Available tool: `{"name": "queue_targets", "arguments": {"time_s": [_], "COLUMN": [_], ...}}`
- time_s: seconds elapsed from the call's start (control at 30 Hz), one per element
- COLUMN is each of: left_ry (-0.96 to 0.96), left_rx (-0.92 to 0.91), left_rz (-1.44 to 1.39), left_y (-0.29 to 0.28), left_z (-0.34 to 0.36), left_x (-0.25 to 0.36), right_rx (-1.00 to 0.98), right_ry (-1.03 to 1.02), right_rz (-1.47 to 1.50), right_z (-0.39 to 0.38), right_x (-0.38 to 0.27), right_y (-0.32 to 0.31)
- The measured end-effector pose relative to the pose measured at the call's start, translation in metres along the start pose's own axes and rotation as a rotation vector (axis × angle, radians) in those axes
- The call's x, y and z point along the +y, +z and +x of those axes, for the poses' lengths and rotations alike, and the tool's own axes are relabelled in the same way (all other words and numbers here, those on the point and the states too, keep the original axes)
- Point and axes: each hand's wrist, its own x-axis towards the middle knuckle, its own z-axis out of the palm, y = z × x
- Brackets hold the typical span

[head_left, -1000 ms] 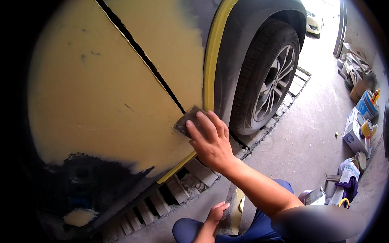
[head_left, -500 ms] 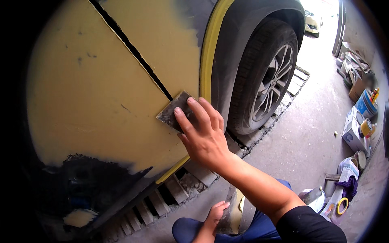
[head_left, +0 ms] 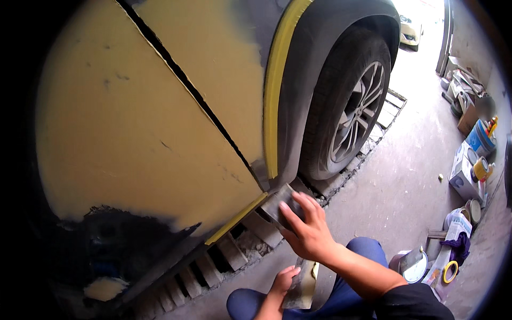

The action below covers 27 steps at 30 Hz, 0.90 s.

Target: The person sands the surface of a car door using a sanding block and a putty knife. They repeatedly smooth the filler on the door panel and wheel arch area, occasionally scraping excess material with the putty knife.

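A dark grey putty spreader [head_left: 276, 206] is pinched in my right hand [head_left: 312, 230], fingers pressed along its face. It is at the lower right corner of the car's side panel [head_left: 133, 138], beside the yellow tape [head_left: 237, 220] on the bottom edge; whether it touches cannot be told. Yellowish filler coats much of that panel, crossed by a dark slanting gap [head_left: 197, 96]. Low down, over my lap, my left hand [head_left: 282, 282] grips a flat mixing board [head_left: 301, 294] by its edge. Yellow filler lies on the board.
Right of the panel are yellow masking tape [head_left: 276, 90] along the wheel arch and a wheel [head_left: 352, 106]. A slatted floor grate [head_left: 208, 265] runs beneath the car. Cans, a white box [head_left: 465, 178], a blue bucket [head_left: 481, 137] and a tape roll [head_left: 451, 272] line the right side.
My right hand and the spreader have moved down and right, off the end of the gap to the panel's lower corner. My left hand and board stay nearly still.
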Motion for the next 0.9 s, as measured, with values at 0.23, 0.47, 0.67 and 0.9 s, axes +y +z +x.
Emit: {"name": "queue_targets", "arguments": {"time_s": [0.23,0.47,0.67,0.9], "left_ry": [-0.032,0.031,0.017,0.014], "left_rx": [-0.291,-0.285,-0.086,-0.211], "left_rz": [-0.539,-0.527,-0.299,-0.292], "left_y": [-0.013,-0.040,-0.009,-0.022], "left_z": [0.013,0.044,0.032,0.048], "left_x": [-0.009,-0.025,-0.010,-0.031], "right_rx": [-0.481,-0.669,-0.136,0.172], "right_ry": [0.178,0.410,0.338,-0.063], "right_rz": [0.466,0.317,0.270,0.028], "right_z": [-0.112,-0.171,-0.052,0.082], "right_x": [0.014,0.026,0.034,-0.003], "right_y": [-0.061,-0.075,-0.086,-0.060]}}
